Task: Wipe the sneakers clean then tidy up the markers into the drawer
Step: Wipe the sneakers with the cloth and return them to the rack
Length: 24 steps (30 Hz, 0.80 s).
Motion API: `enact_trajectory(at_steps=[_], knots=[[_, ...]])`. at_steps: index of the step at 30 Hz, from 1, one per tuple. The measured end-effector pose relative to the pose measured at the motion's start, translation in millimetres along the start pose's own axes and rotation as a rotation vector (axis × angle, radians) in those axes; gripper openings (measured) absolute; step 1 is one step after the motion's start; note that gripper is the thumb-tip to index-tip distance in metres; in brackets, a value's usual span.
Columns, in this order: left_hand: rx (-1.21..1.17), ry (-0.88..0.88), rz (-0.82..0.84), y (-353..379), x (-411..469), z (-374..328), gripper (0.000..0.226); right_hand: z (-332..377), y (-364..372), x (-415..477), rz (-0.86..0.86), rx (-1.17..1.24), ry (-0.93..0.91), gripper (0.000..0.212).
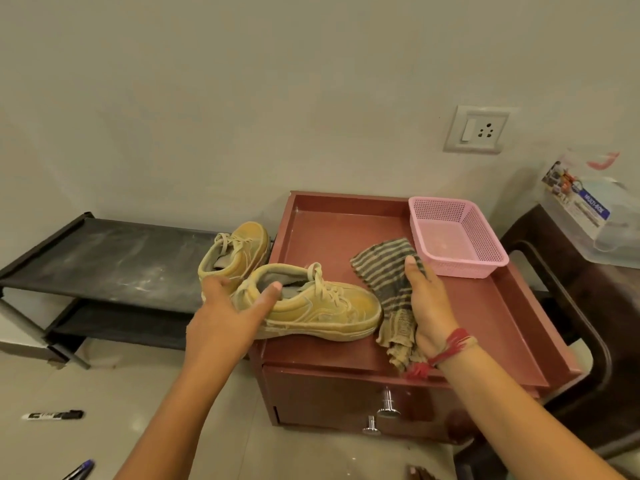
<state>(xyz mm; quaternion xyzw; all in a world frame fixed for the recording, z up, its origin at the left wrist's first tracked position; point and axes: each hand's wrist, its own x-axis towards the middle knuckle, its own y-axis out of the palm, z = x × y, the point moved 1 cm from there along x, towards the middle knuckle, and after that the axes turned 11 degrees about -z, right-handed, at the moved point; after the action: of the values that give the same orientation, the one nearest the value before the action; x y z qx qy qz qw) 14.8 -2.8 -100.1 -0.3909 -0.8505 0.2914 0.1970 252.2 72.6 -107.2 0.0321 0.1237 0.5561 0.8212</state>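
Two dusty yellow sneakers stand at the left of the red cabinet top [478,306]. The near sneaker [322,306] points right, and my left hand [232,317] grips its heel, thumb at the collar. The far sneaker [239,252] sits behind it at the cabinet's left edge. A striped grey-brown cloth [388,271] lies right of the near sneaker, and my right hand [427,303] holds it, fingers laid over it. A black marker [52,415] and a blue marker [79,469] lie on the floor at lower left. The drawer [329,396] with metal knobs is closed.
A pink plastic basket [457,237] sits at the back right of the cabinet top. A low black shoe rack [104,258], dusty on top, stands at left. A dark chair [571,306] with a clear plastic box [588,209] is at right. A wall socket [476,129] is above.
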Motion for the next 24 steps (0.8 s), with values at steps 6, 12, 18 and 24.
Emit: enact_trajectory(at_steps=[6, 12, 18, 24], knots=[[-0.400, 0.413, -0.096, -13.1, -10.3, -35.5, 0.090, 34.3, -3.6, -29.2, -0.004, -0.003, -0.234, 0.019], [-0.464, 0.696, -0.140, -4.8, -24.2, -65.1, 0.105, 68.0, 3.3, -74.3, 0.186, -0.153, -0.756, 0.023], [-0.534, 0.879, -0.100, 1.3, -32.6, -64.1, 0.096, 42.5, 10.4, -94.6, 0.440, -0.609, -1.045, 0.039], [-0.476, 0.878, -0.193, 4.0, -28.8, -60.3, 0.099, 39.9, 8.2, -84.2, 0.397, -0.215, -0.570, 0.046]])
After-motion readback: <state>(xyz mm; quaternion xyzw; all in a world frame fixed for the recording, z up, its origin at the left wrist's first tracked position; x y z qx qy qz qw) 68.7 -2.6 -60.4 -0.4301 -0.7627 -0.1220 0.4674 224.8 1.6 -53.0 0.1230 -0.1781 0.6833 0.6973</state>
